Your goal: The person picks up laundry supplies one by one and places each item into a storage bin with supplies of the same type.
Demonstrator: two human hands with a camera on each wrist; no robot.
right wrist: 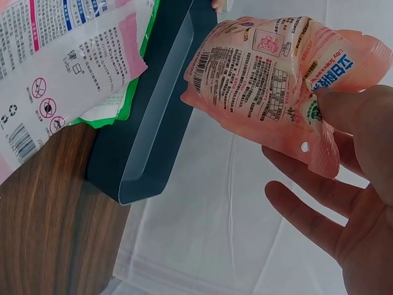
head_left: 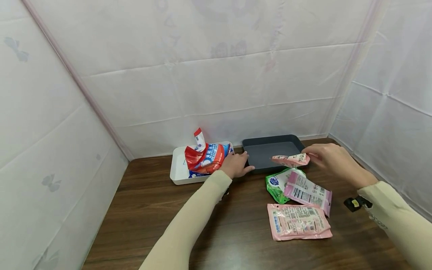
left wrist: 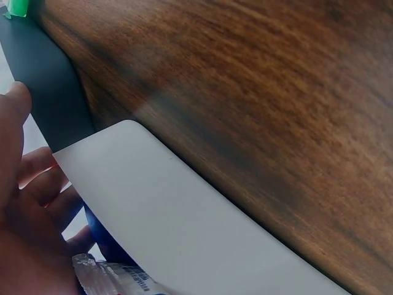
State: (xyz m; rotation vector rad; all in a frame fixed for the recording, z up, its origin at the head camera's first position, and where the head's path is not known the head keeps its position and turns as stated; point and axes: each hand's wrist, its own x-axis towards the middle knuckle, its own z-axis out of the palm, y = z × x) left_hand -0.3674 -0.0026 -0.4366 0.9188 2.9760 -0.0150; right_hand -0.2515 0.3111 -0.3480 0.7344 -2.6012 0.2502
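Right hand [head_left: 328,160] pinching pink packet [head_left: 290,161] by one end, long axis sideways, free end leftward, left hand [head_left: 236,165] spread

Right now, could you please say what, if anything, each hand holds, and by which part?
The right hand pinches a pink packet near its punched hole; the left hand seems to hold nothing.

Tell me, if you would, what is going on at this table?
A person's right hand holds a pink packet in its fingers, up by the dark tray. The left hand is at the neighbouring ends of that tray and the white tray, which holds a red packet. Green, purple and more pink packaging lies on the table.
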